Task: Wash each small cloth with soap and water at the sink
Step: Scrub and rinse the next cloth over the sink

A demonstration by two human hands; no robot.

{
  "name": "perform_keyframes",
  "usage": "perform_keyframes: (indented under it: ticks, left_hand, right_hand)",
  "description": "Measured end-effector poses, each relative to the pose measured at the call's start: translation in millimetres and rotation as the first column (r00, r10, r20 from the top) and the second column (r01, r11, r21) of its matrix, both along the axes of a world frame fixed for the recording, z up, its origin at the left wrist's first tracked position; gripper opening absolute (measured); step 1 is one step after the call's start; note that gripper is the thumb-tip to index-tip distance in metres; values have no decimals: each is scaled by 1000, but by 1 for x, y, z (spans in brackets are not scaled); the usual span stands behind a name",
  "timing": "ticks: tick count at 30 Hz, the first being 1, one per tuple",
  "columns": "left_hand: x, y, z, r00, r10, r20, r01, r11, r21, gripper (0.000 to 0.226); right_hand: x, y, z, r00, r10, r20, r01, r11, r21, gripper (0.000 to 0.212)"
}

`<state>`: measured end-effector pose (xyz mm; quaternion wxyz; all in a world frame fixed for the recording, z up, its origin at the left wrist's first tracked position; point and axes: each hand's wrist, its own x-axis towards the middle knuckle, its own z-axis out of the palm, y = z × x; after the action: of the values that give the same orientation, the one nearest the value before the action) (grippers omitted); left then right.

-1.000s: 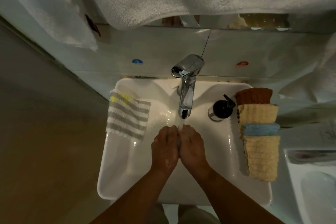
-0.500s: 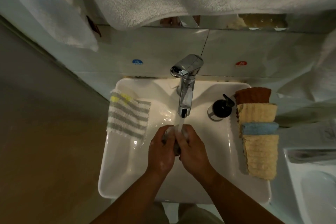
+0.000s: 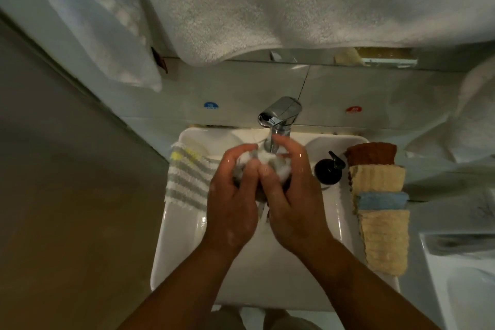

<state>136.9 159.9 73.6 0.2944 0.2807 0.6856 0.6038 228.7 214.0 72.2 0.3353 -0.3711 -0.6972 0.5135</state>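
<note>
Hands: I count 2, left hand (image 3: 230, 203) and right hand (image 3: 292, 206), both wet with specks of suds.
Grip state: both grips are closed round 1 bunched cloth (image 3: 267, 166). Left fingers curl round its left side, right fingers arch over its top and right side, and the thumbs press side by side on its near face.
Task thing: the bunched cloth is grey-white and lathered, squeezed between the two grips above the sink (image 3: 187, 249).
Cloths total: 6 (1 held, 1 to the left, 4 to the right).
Left of grip: 1 striped cloth (image 3: 187, 177), grey and white with a yellow patch at its far corner, draped over the sink's left rim. The left hand hides its right edge.
Right of grip: a row of 4 on the right rim, overlapping. From farthest to nearest: brown cloth (image 3: 371, 154), upper yellow cloth (image 3: 377, 178), blue cloth (image 3: 383, 200), lower yellow cloth (image 3: 384, 241).
Soap dispenser (image 3: 328, 170): 1, a black pump, between the right grip and the row, near the hand but apart from it.
Tap (image 3: 280, 112): 1, chrome, just beyond the grip. The fingers hide its spout end, so I cannot tell if a stream runs. Thin strands of water fall below the hands.
Wall beyond: 2 stickers, blue sticker (image 3: 211, 105) beyond-left and red sticker (image 3: 353, 109) beyond-right.
Above: 2 white hanging towels, large towel (image 3: 294, 2) and side towel (image 3: 88, 21).
Far right: edge of a second basin (image 3: 460, 289).
In the way: the hands and forearms cover the middle of the sink.
</note>
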Motion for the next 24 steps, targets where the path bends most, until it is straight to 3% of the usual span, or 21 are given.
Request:
perform_keyframes:
  ticks: [5,13,18,21,24]
  left_hand:
    - [-17,18,8,996,86,21,-86,996,-7,27]
    - [-1,-22,-23,991,66,118,-58,996,-69,37]
    - [11,-34,-40,986,84,141,-57,981,-186,36]
    - [20,-33,-58,996,65,68,-43,958,-285,31]
    - [27,-27,-80,993,77,94,-38,933,-358,32]
  right_hand:
    - [-21,21,10,999,20,40,-18,999,-37,45]
    - [-8,-11,-15,990,142,13,-139,981,-134,53]
    - [5,-38,-51,994,38,106,-34,999,-38,29]
    - [8,-39,-69,992,27,126,-19,998,-63,16]
    - [8,-36,-90,970,-15,242,32,997,-69,17]
